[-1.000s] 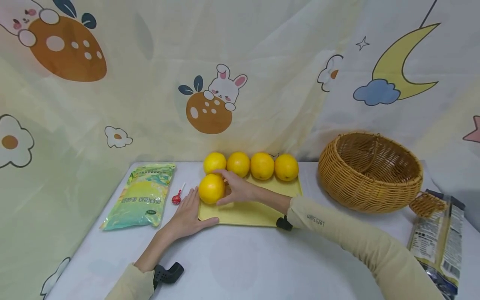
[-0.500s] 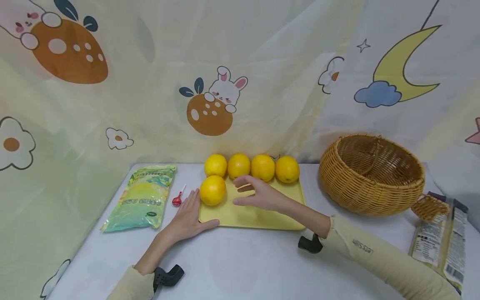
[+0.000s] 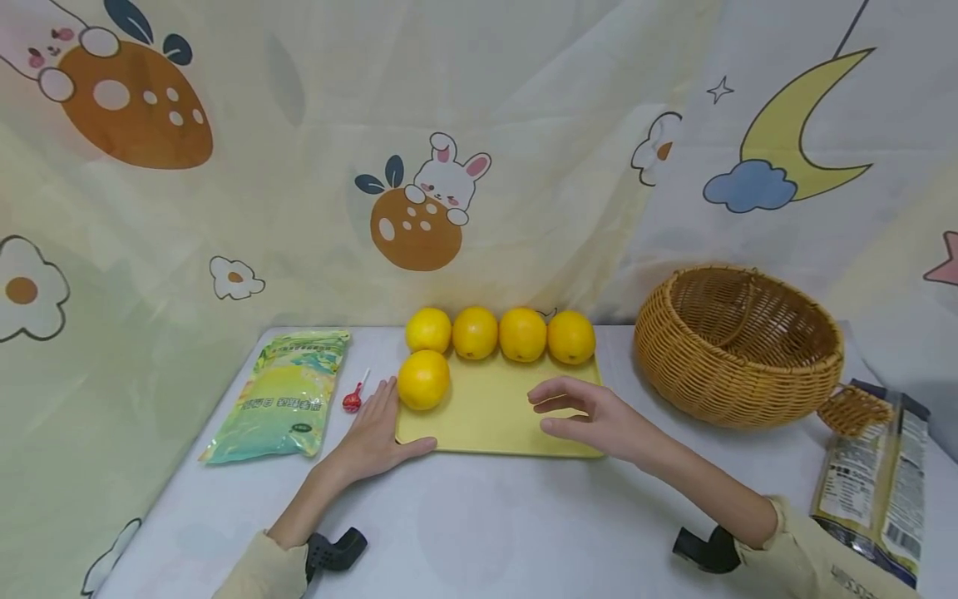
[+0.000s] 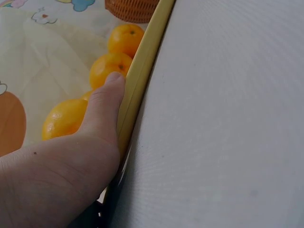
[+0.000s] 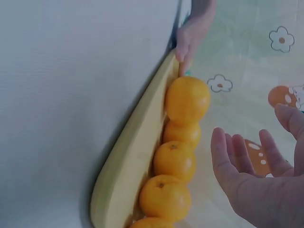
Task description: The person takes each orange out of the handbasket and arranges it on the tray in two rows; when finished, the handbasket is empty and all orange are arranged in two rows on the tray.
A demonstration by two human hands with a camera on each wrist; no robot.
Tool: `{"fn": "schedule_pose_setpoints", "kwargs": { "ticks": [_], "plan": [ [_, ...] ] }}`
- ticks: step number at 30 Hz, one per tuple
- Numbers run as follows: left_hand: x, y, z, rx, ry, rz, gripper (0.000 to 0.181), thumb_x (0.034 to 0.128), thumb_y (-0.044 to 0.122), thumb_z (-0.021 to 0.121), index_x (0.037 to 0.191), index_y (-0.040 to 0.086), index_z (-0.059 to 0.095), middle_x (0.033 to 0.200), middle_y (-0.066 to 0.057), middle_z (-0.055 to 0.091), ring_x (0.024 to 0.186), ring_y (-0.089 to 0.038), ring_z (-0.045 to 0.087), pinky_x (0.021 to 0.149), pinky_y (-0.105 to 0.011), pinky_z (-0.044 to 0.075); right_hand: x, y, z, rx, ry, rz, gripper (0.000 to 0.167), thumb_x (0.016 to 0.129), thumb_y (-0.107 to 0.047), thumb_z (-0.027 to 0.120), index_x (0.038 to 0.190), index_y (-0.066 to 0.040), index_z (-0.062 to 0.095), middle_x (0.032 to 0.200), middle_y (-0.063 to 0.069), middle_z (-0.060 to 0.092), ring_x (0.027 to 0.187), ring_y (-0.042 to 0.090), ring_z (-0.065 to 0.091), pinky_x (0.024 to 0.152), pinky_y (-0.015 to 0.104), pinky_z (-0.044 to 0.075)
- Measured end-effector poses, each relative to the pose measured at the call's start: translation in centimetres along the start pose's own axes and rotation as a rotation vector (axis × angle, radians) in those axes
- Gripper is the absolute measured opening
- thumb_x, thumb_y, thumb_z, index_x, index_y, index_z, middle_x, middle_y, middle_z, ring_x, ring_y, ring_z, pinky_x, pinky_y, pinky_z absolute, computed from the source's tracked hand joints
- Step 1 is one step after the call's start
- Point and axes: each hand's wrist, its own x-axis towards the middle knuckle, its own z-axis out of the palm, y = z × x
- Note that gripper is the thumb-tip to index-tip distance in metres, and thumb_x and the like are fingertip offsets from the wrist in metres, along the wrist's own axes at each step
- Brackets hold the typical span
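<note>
Several oranges sit on a yellow tray [image 3: 494, 424]: a row along its far edge, such as the rightmost orange [image 3: 572, 338], and one nearer orange [image 3: 423, 380] at the left. My left hand [image 3: 370, 437] rests at the tray's near left corner, fingers straight along the left side and thumb along the front edge. In the left wrist view its thumb [image 4: 102, 109] lies against the tray rim. Over the tray's right part hovers my right hand [image 3: 591, 416], fingers loosely bent and holding nothing; the right wrist view shows its spread fingers [image 5: 223, 152] apart from the oranges.
A wicker basket [image 3: 737, 349] stands at the back right, with a smaller woven piece [image 3: 853, 409] beside it. A printed pouch [image 3: 871, 482] lies at the right edge. On the left are a green-yellow bag [image 3: 280, 395] and a red lollipop [image 3: 353, 398]. A patterned cloth [image 3: 524, 166] hangs behind.
My right hand has let go of the near-left orange and moved right, away from it. That orange stays on the tray. The left hand has kept its place.
</note>
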Motion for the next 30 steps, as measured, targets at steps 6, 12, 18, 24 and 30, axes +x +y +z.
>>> {"fn": "schedule_pose_setpoints", "kwargs": {
  "ticks": [6,12,18,24,30],
  "plan": [
    [0.1,0.0,-0.1,0.016,0.008,0.012,0.118,0.0805,0.069,0.06,0.154,-0.003,0.004,0.163,-0.023,0.003,0.151,-0.039,0.003,0.122,-0.057,0.007,-1.8,0.8,-0.7,0.004,0.009,-0.009,0.037,0.093,-0.021,0.066,0.127,-0.01,0.057,0.131,0.023,0.056,0.123,0.041,0.053,0.089,0.021,0.054],
    [0.2,0.1,0.0,0.017,0.006,0.016,0.118,0.0804,0.071,0.059,0.154,-0.003,0.004,0.163,-0.023,0.002,0.152,-0.039,0.002,0.122,-0.057,0.007,-2.8,1.2,-1.3,-0.001,0.02,-0.008,0.038,0.093,-0.021,0.065,0.129,-0.013,0.057,0.134,0.015,0.056,0.122,0.021,0.057,0.09,0.022,0.053],
    [-0.2,0.0,-0.1,0.009,0.011,0.012,0.117,0.0806,0.068,0.061,0.154,-0.004,0.005,0.162,-0.024,0.003,0.151,-0.04,0.003,0.122,-0.058,0.007,-3.0,1.5,-2.3,0.045,-0.003,-0.159,0.037,0.094,-0.007,0.06,0.131,-0.002,0.055,0.13,-0.003,0.06,0.119,0.005,0.057,0.093,0.022,0.053],
    [-0.1,-0.2,-0.2,0.014,0.011,0.012,0.118,0.0803,0.071,0.059,0.154,-0.004,0.004,0.163,-0.024,0.002,0.151,-0.04,0.002,0.122,-0.058,0.007,-2.8,0.8,-4.2,0.021,0.042,-0.135,0.036,0.095,-0.009,0.059,0.131,-0.004,0.056,0.127,-0.011,0.062,0.118,0.005,0.057,0.094,0.022,0.053],
    [0.1,-0.1,0.1,-0.003,0.007,0.011,0.118,0.0801,0.07,0.06,0.154,-0.002,0.004,0.163,-0.022,0.002,0.151,-0.039,0.002,0.122,-0.058,0.006,-2.0,-1.5,-8.6,-0.062,0.153,-0.06,0.037,0.098,-0.018,0.057,0.133,-0.006,0.053,0.13,-0.004,0.061,0.113,0.007,0.062,0.092,0.022,0.054]
  ]
}}
